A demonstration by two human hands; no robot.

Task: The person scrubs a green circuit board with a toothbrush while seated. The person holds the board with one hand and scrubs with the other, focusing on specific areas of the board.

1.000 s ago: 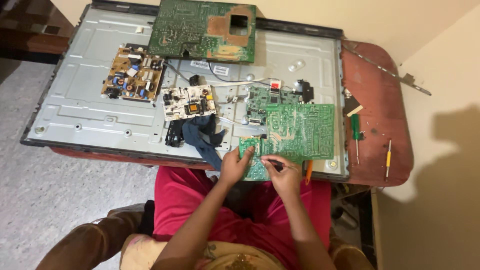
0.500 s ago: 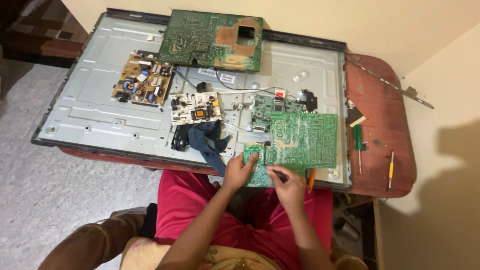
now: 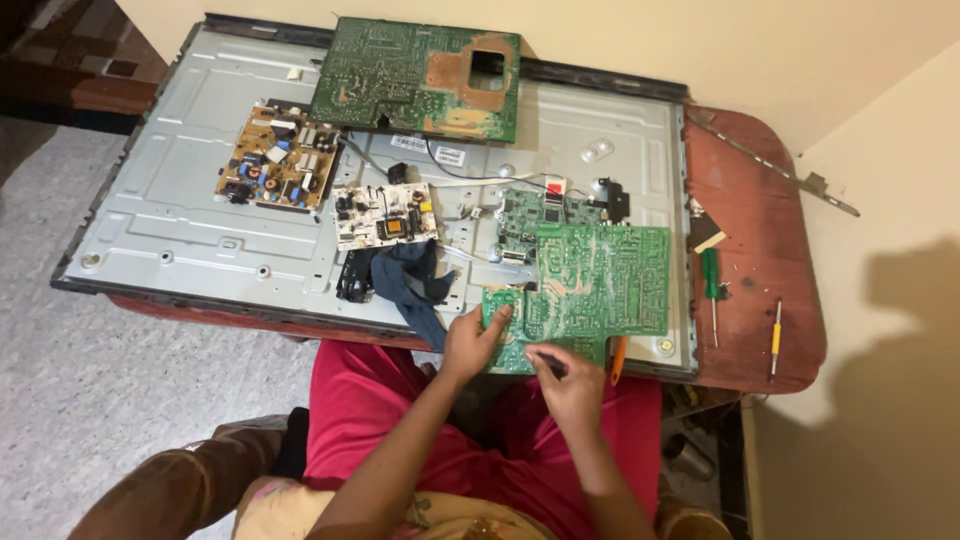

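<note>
Cream wall (image 3: 700, 40) runs along 12 o'clock, plain, evenly lit. A second cream wall surface (image 3: 880, 300) fills 3 o'clock and carries a soft grey shadow (image 3: 910, 300) at its right side. Speckled grey floor (image 3: 100, 400) covers 7 to 9 o'clock. Dark wooden furniture (image 3: 80, 70) sits at 10 o'clock, partly cut off by the frame. Reddish-brown wooden table (image 3: 760, 210) with a rounded corner shows at 2 to 3 o'clock, surface worn and scuffed. Brown chair arm (image 3: 170, 490) at 7 o'clock. Light is warm, indoor; source not visible.
</note>
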